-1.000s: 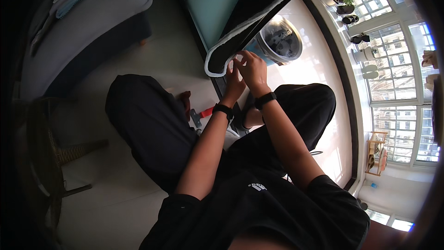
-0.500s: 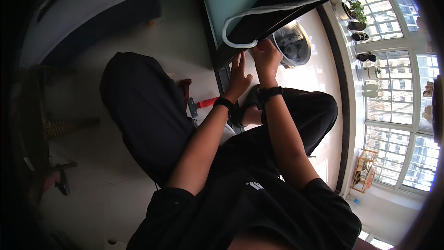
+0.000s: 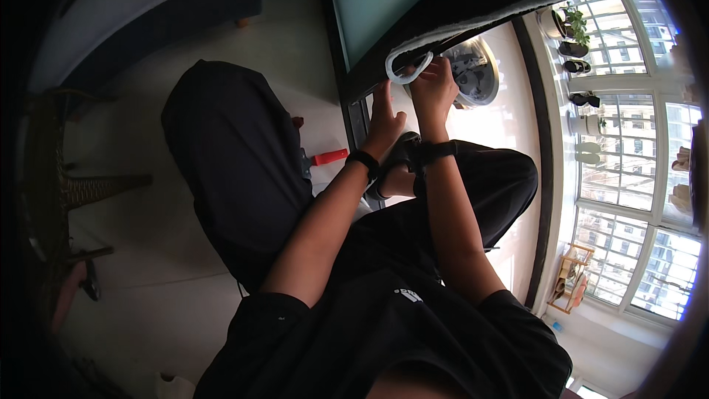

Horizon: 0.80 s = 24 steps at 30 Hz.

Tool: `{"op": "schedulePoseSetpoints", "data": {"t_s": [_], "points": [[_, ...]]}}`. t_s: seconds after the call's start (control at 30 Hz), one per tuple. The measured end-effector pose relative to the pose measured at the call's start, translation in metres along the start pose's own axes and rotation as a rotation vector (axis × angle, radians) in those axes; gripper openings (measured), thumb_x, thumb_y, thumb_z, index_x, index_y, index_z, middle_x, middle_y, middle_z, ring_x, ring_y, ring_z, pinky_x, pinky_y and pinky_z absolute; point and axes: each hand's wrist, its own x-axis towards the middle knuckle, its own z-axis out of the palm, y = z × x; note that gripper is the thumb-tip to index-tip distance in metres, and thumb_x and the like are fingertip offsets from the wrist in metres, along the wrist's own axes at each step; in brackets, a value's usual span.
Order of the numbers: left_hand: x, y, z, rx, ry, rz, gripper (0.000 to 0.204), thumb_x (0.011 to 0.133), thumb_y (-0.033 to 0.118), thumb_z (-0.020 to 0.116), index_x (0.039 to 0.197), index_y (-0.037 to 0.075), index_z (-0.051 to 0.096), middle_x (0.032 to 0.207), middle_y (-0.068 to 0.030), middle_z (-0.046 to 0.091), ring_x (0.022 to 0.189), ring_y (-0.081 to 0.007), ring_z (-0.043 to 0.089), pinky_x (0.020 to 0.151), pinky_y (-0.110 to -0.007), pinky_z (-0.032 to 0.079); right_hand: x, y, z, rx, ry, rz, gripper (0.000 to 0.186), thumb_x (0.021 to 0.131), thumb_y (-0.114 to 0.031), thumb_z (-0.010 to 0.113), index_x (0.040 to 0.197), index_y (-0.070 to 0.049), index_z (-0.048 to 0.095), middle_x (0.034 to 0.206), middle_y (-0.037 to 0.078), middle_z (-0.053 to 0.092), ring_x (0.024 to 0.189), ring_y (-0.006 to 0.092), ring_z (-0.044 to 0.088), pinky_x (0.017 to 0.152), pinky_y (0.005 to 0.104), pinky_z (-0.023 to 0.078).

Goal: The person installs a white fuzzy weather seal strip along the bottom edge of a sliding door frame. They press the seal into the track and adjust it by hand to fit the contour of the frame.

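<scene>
A light grey sealing strip (image 3: 473, 18) runs along the edge of a dark-framed door (image 3: 413, 33) with a pale frosted pane, and its lower end curls into a loop. My right hand (image 3: 434, 96) is closed at that loop, its fingers pinching the strip; the fingertips are partly hidden. Beside it, my left hand (image 3: 385, 125) rests near the door's bottom corner with the index finger stretched up to the frame and the thumb apart, holding nothing that I can see.
A scraper with a red handle (image 3: 329, 157) lies on the floor between my legs. Beyond my right hand stands a round bucket (image 3: 473, 74) with dark contents. A floor track (image 3: 357, 122) runs below the door. Shoes and potted plants line the window side; a wicker chair (image 3: 96, 191) stands left.
My right hand has shifted slightly right, and the strip's loose loop has become smaller and tighter. My left hand stays near the door corner.
</scene>
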Motion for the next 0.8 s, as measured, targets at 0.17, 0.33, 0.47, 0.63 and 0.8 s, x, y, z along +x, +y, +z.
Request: {"op": "schedulePoseSetpoints", "data": {"t_s": [0.17,0.33,0.47,0.63,0.8], "points": [[-0.002,0.001,0.002,0.043,-0.015,-0.036,0.077,0.069,-0.003,0.052,0.14,-0.003,0.023,0.141,-0.0269,0.025,0.129,-0.0434,0.03,0.106,-0.044,0.033,-0.011,-0.003,-0.007,0.044,0.18,-0.299,0.035,0.074,-0.013,0.079,0.096,-0.004,0.053,0.078,0.005,0.064,0.064,0.0155,0.065,0.058,0.0256,0.049],[-0.001,0.001,0.001,0.044,-0.02,-0.035,0.08,0.068,-0.004,0.053,0.142,-0.001,0.022,0.141,-0.0273,0.025,0.131,-0.0442,0.029,0.108,-0.043,0.03,-0.007,-0.01,-0.015,-0.064,0.196,-0.443,0.016,0.075,-0.01,0.077,0.08,-0.003,0.063,0.074,0.004,0.064,0.06,0.0132,0.062,0.055,0.0263,0.047],[-0.003,-0.002,-0.002,0.081,-0.045,-0.061,0.082,0.068,-0.005,0.052,0.144,0.0,0.02,0.143,-0.0267,0.023,0.133,-0.0434,0.028,0.107,-0.043,0.031,-0.014,-0.006,-0.021,-0.019,0.217,-0.338,0.015,0.075,-0.01,0.077,0.073,-0.002,0.064,0.069,0.004,0.064,0.058,0.0115,0.06,0.056,0.0248,0.046],[-0.008,0.007,0.002,-0.057,-0.054,-0.14,0.084,0.069,-0.007,0.05,0.145,0.0,0.015,0.148,-0.026,0.018,0.135,-0.0411,0.026,0.108,-0.042,0.032,-0.028,0.023,-0.03,0.316,0.185,0.105,0.021,0.079,-0.016,0.076,0.072,-0.002,0.062,0.063,-0.001,0.059,0.058,0.005,0.05,0.054,0.0214,0.04],[-0.011,-0.001,0.004,0.004,-0.008,-0.056,0.084,0.07,-0.008,0.049,0.145,-0.001,0.012,0.149,-0.0256,0.016,0.137,-0.0398,0.021,0.11,-0.041,0.03,-0.046,0.026,-0.035,0.563,0.101,0.199,0.016,0.084,-0.013,0.071,0.082,-0.001,0.06,0.079,0.002,0.063,0.071,0.0038,0.051,0.066,0.0179,0.039]]}}
